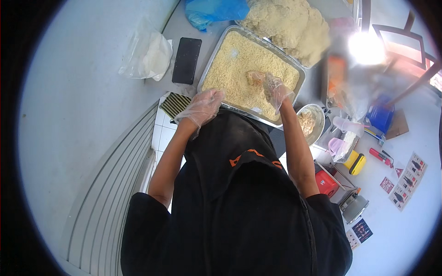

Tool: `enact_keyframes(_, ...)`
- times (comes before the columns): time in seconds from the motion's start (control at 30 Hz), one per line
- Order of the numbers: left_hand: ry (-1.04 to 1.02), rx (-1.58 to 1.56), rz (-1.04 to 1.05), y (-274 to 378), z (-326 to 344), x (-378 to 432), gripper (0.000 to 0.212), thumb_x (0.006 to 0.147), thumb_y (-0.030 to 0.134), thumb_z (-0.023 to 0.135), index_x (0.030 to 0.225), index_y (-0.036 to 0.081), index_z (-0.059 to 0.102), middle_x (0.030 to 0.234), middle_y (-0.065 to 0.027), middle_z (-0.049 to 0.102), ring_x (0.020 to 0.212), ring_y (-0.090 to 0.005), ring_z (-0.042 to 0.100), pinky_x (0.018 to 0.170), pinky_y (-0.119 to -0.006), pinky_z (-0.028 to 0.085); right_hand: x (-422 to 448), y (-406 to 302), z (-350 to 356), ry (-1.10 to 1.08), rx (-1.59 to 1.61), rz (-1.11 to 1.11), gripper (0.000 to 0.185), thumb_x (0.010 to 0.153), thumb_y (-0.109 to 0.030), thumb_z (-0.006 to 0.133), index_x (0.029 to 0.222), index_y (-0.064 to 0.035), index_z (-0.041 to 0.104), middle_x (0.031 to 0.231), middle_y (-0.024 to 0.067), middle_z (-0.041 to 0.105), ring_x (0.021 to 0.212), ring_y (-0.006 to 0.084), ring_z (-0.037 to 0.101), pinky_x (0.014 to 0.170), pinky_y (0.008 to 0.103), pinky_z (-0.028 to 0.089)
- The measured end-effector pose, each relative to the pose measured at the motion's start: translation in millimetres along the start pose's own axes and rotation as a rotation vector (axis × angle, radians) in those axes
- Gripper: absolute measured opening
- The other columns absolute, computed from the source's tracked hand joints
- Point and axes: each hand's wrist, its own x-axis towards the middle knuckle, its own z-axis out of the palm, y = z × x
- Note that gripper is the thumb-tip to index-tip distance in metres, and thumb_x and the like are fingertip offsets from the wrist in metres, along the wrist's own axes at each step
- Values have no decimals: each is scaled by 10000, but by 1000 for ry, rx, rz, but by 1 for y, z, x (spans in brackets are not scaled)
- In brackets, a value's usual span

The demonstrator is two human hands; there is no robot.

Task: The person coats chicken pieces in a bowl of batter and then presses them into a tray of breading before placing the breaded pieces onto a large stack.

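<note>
A rectangular metal tray (299, 90) filled with pale yellow crumbs (238, 65) lies before me. My right hand (276, 89), in a clear plastic glove, has hold of one end of a coated piece of raw meat, perhaps chicken (255, 78), lying on the crumbs. My left hand (204, 105), gloved the same way, is at the tray's near-left corner with its fingers curled in. Whether it grips the rim is hidden. Right of the tray, a round metal bowl (320, 125) holds more wet pale pieces (306, 122).
Behind the tray is a large heap of crumb-coated pieces (293, 26), beside a blue plastic bag (215, 12). A black phone (186, 60) and a clear bag of white powder (155, 55) lie to the left. At right is a blurred container with orange contents (335, 79).
</note>
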Motion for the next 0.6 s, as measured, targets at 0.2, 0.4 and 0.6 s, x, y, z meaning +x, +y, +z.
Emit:
enact_keyframes(0.2, -65, 2, 11, -7, 5, 6, 532, 925, 481, 422, 903, -35, 552, 736, -169, 551, 720, -253, 531, 721, -385, 422, 38, -3, -16, -108, -677, -160, 409, 915, -427, 507, 995, -52, 649, 781, 58, 636, 658, 167, 545, 575, 342, 449)
enact_keyframes(0.4, 1, -22, 18, -15, 3, 3, 474, 916, 443, 444, 874, -17, 552, 734, -197, 563, 717, -284, 552, 732, -390, 434, 15, -57, 27, -100, -1352, 7, 434, 906, -410, 527, 1046, -18, 650, 853, 85, 657, 730, 207, 560, 709, 342, 462)
enact_keyframes(0.6, 22, -36, -20, -1, -4, 1, 506, 913, 466, 444, 881, -24, 565, 743, -189, 581, 742, -259, 572, 742, -383, 438, 22, -63, -46, -258, -1357, -310, 253, 843, -264, 627, 965, -47, 675, 804, 63, 652, 688, 159, 596, 619, 305, 483)
